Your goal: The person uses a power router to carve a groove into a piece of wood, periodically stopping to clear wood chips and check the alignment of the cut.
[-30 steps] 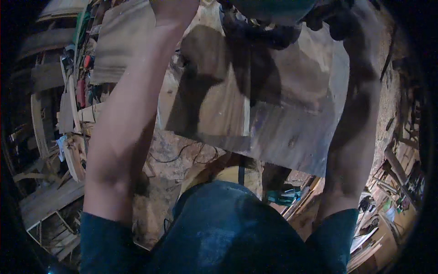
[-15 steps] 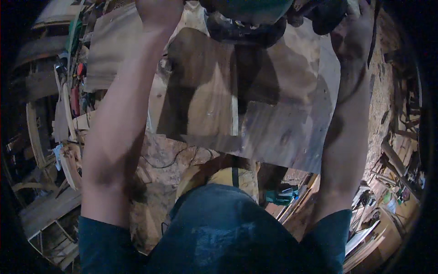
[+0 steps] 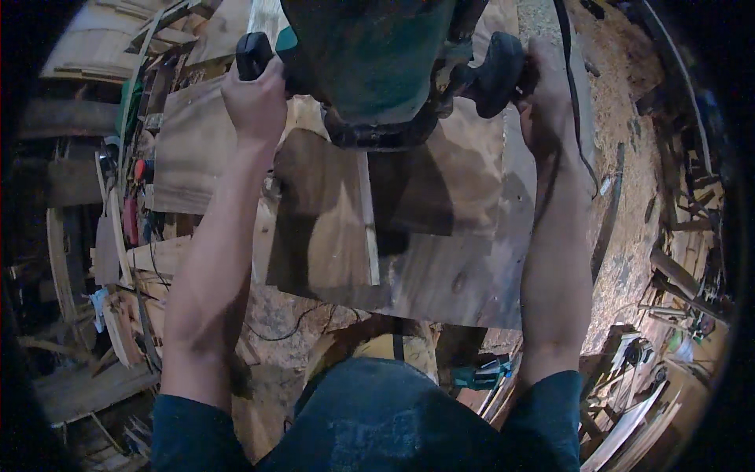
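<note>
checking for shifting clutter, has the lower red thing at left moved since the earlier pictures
No: the red thing sits just right of the pale wooden strip, as before; both appear lower together.

My power tool [image 3: 366, 63], big and rounded, is dark green, with fat black knob handles [image 3: 503, 72] and a black rim [image 3: 381, 138]. My flat brown wooden board [image 3: 338, 244] has streaky lines and dark shadow shapes on it. The thin straight strip of wood [image 3: 370, 236] is pale cream. My short-sleeved cloth shirt [image 3: 354, 401] is dark blue-green with a faded lighter patch. I see a long thin black cord [image 3: 575, 102] and rough, speckled tan ground [image 3: 629, 267].
</note>
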`<state>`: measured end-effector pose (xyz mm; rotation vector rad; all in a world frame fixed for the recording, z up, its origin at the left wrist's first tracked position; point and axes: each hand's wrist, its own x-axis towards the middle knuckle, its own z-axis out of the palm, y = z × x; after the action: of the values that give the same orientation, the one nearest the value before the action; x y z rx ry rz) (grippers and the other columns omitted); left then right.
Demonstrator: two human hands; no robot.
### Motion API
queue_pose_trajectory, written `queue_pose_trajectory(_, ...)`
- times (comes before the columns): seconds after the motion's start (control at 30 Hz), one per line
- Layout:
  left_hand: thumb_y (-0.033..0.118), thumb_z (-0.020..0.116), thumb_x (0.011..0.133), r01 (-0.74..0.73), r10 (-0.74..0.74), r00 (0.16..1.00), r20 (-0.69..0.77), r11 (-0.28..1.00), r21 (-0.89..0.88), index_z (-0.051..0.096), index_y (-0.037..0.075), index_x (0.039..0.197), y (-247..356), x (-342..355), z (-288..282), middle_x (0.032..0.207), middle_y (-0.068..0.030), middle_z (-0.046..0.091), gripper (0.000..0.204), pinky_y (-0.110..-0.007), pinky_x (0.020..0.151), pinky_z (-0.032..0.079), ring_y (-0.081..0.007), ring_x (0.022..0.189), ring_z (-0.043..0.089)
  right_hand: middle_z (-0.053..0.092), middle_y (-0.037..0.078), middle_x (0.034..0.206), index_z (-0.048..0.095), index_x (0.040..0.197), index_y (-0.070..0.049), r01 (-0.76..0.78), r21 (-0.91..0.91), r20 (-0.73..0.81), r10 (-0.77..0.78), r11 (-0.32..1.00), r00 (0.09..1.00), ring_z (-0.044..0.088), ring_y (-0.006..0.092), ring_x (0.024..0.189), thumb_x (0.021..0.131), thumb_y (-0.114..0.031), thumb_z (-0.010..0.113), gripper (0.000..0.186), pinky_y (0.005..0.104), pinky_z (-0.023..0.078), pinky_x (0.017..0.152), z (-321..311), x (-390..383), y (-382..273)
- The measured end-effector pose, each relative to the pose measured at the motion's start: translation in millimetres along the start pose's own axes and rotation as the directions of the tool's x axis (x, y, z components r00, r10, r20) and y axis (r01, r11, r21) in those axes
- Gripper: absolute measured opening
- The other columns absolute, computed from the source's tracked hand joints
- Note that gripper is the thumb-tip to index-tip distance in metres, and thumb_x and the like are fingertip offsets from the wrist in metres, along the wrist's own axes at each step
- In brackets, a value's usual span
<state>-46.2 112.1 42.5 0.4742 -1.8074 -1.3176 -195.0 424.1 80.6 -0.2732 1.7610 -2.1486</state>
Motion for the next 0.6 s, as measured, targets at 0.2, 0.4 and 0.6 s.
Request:
queue_pose_trajectory(0.2,0.011,0.067,0.082,0.024,-0.022,0.999,0.027,0.995,-0.093,0.057,0.001,0.076,1,-6,4,0.066,0.0002,0.052,0.015,-0.028,0.055,0.041,-0.0081,0.061,0.047,0.069,0.009,0.105,0.060,0.123,-0.001,0.274,-0.839,0.082,-0.388,0.470,0.918,0.063,0.0186,0.098,0.097,-0.030,0.056,0.039,0.0374,0.050,0.087,39,-59,-46)
queue_pose_trajectory(0.4,0.007,0.068,0.082,0.120,-0.100,0.992,0.073,0.925,-0.360,0.057,0.002,0.079,13,-11,3,0.071,0.0001,0.055,0.012,-0.027,0.058,0.043,-0.0066,0.065,0.048,0.069,0.010,0.094,0.065,0.114,0.000,0.618,-0.731,0.534,-0.320,0.291,0.782,0.065,0.0168,0.086,0.089,-0.015,0.067,0.030,0.0327,0.052,0.079,70,-119,-148)
queue_pose_trajectory(0.6,0.018,0.069,0.076,-0.081,0.088,0.995,-0.055,0.991,0.110,0.057,-0.001,0.072,0,-1,-18,0.059,-0.0036,0.054,0.023,-0.031,0.056,0.045,-0.0114,0.057,0.052,0.066,0.009,0.084,0.064,0.111,0.000,0.803,-0.581,0.811,-0.010,-0.134,0.585,0.062,0.0170,0.075,0.093,-0.024,0.061,0.031,0.0334,0.051,0.069,112,-70,-166)
